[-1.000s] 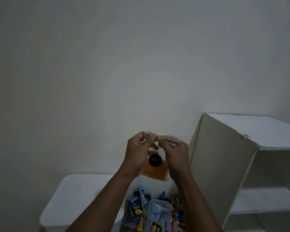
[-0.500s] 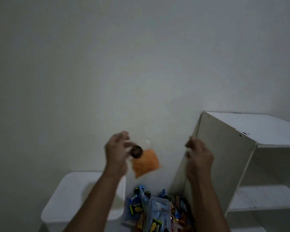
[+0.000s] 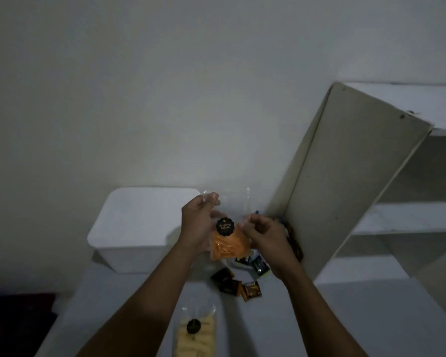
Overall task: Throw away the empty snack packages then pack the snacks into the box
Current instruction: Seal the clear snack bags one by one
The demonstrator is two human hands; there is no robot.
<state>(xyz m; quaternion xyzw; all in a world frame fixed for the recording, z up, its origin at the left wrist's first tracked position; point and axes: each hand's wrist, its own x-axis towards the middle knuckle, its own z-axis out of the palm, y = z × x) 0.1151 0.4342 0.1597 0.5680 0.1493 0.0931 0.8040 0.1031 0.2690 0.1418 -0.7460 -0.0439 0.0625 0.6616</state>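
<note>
A clear bag of orange snack sticks with a round black label hangs upright in front of me. My left hand grips its upper left part and back. My right hand pinches the bag's right edge. Below them, small dark wrapped snacks lie scattered on the grey surface. A clear bag of pale yellow sticks with a black label lies flat near the bottom edge. More wrapped snacks sit behind my right hand, partly hidden.
A white lidded box stands to the left against the wall. A white shelf unit rises on the right, its side panel close to my right hand. A dark red and blue cloth lies at the bottom left.
The view has tilted down, showing more of the surface. My right hand, apart from the bag half a second ago, has returned to it; both hands hold it lower.
</note>
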